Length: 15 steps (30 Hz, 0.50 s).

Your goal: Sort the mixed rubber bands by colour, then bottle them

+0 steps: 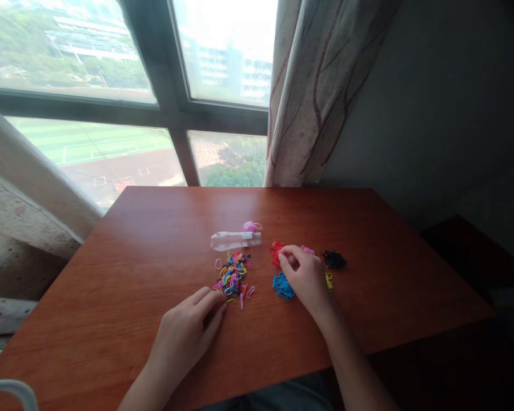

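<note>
A mixed heap of small coloured rubber bands lies on the table in front of me. My left hand rests at its near left edge, thumb and forefinger close together beside a yellow band; whether anything is between them is hidden. My right hand is pinched at the edge of a red pile, and what it holds, if anything, is too small to make out. Just left of that hand sits a blue pile. Partly behind it are pink bands and yellow bands.
A clear plastic bottle lies on its side behind the heap, a pink cap with a loop beyond it. A black pile is to the right. The brown table reaches toward the window; a curtain hangs behind.
</note>
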Tool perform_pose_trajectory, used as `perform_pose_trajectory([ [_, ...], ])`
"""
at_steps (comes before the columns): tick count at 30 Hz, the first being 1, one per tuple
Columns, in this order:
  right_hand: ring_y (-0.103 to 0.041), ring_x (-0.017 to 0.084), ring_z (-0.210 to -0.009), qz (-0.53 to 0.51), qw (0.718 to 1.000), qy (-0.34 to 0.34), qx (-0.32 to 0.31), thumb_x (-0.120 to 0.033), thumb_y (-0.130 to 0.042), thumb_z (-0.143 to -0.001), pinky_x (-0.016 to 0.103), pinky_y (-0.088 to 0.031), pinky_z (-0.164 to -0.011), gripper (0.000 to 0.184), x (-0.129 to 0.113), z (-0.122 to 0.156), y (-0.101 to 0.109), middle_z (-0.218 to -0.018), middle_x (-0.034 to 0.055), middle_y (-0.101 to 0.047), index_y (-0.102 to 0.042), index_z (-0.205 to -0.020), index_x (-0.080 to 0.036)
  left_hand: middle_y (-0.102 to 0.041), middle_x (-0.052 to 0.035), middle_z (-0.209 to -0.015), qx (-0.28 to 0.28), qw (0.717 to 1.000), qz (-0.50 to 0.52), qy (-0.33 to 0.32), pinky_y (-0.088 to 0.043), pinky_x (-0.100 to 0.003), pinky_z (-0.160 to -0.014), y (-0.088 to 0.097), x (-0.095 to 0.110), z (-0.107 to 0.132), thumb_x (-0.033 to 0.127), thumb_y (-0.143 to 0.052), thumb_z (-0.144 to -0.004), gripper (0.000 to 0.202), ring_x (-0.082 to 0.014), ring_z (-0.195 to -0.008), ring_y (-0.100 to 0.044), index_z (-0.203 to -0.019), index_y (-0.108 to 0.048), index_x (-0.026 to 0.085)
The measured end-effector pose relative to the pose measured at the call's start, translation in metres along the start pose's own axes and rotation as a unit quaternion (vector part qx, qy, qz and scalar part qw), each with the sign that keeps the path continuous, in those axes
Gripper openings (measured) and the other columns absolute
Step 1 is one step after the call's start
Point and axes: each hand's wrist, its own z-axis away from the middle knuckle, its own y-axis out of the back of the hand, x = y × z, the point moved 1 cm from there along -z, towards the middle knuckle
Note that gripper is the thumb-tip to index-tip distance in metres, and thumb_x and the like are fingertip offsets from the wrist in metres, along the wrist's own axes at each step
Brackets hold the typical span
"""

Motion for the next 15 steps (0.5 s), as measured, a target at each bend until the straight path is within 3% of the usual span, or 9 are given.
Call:
perform_pose_trajectory([
  [6,-0.059,0.013,-0.058,-0.026,0.998,0.018,-0.048,-0.025,-0.055,-0.090,0.022,-0.039,-0.058,0.016,-0.019,0.017,-0.004,-0.063,-0.0022,-0.063,-0.069,-0.083,-0.021,-0.069,0.0015,-0.092,-0.005,1.000,0.004,0.004,-0.046,-0.025,-0.065,0.000,0.000,0.000,0.033,-0.045,-0.098,0.018,-0.0159,-0.080,-0.068,-0.097,-0.063,0.028],
  [11,-0.066,0.014,-0.067,0.071,0.989,0.033,-0.122,-0.022,-0.060,-0.089,0.022,-0.041,-0.064,0.011,-0.021,0.013,-0.013,-0.075,-0.0017,-0.072,-0.071,-0.088,-0.025,-0.069,0.0012,-0.092,-0.005,1.000,0.008,0.003,-0.046,-0.025,-0.066,-0.001,-0.001,0.000,0.033,-0.046,-0.097,0.018,-0.0160,-0.080,-0.068,-0.097,-0.064,0.028],
  [15,-0.069,0.018,-0.074,0.208,0.970,-0.015,-0.123,-0.027,-0.060,-0.092,0.024,-0.040,-0.064,0.013,-0.018,-0.013,-0.004,-0.082,0.0017,-0.074,-0.071,-0.099,-0.027,-0.069,0.0015,-0.091,-0.005,1.000,0.006,0.002,-0.046,-0.025,-0.065,-0.002,-0.001,-0.001,0.032,-0.045,-0.097,0.019,-0.0163,-0.079,-0.068,-0.097,-0.064,0.028],
])
